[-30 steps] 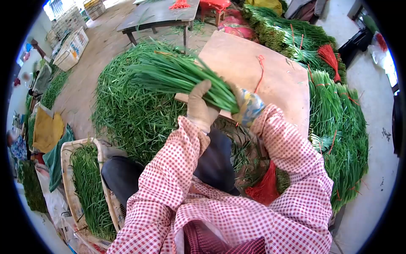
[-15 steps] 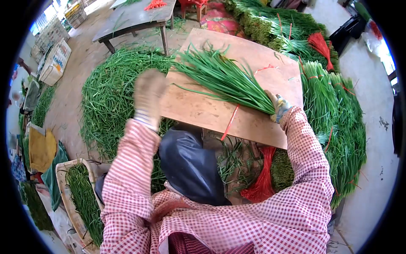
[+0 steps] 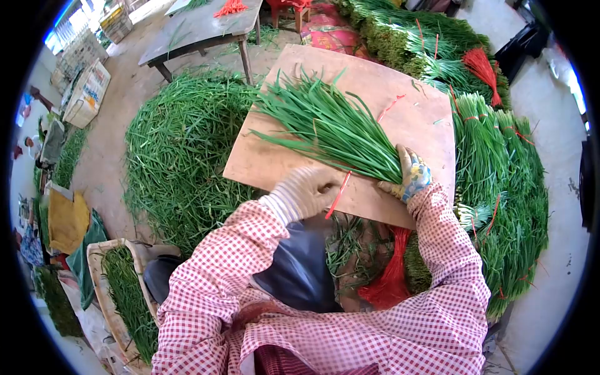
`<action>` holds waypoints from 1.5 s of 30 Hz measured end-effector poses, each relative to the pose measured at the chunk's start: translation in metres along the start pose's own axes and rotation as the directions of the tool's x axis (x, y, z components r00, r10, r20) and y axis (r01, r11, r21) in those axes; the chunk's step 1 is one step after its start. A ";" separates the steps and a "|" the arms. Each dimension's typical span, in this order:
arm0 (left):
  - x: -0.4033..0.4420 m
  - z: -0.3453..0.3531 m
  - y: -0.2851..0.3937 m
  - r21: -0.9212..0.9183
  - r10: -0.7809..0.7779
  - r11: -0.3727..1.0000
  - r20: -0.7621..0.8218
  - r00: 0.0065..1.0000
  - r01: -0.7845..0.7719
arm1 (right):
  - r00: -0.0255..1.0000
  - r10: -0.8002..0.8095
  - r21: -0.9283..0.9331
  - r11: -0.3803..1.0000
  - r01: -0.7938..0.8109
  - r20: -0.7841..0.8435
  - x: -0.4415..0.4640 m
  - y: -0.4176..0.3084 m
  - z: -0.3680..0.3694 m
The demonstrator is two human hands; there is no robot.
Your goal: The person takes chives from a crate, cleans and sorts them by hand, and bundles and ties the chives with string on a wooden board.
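Observation:
A loose bundle of garlic chives [image 3: 340, 128] lies slantwise across a wooden board [image 3: 275, 172], leaves toward the upper left. My right hand [image 3: 409, 175], in a patterned glove, is wrapped around the cut stem ends at the board's right side. A red tie strip [image 3: 338, 195] runs under the bundle, and its near end hangs over the board's front edge. My left hand [image 3: 303, 192], in a pale glove with a striped cuff, is slightly blurred beside that end. Its fingers are curled, with a gap between thumb and fingers and nothing visible in them.
A big heap of loose greens [image 3: 184, 144] lies left of the board. Tied chive bundles [image 3: 481, 137] are stacked at the right. Red tie strips [image 3: 390, 275] hang below the board. A plastic crate [image 3: 100, 250] holds greens at lower left; a grey table [image 3: 209, 25] stands behind.
My left hand has moved right and down from over the heap to beside the red strip's near end. My right hand keeps its hold on the stem ends, its thumb now spread lower.

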State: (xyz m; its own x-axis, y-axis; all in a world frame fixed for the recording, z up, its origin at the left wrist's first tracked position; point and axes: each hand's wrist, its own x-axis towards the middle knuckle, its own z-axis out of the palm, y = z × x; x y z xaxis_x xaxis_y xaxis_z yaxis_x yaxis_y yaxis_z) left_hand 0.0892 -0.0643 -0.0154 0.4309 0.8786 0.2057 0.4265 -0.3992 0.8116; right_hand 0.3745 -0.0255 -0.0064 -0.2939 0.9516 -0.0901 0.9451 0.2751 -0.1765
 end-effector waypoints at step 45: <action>0.106 0.046 -0.009 0.622 0.137 0.748 0.199 0.970 -0.233 | 0.994 -0.021 0.044 0.999 0.026 -0.107 -0.004 0.008 0.012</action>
State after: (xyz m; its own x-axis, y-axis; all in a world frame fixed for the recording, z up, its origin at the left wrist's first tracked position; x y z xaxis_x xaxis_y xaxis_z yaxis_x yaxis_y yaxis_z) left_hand 0.1673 0.0209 -0.0258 0.6349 0.7458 0.2019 0.7128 -0.6662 0.2192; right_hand 0.3814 -0.0284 -0.0193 -0.2971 0.9546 0.0189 0.9297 0.2938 -0.2222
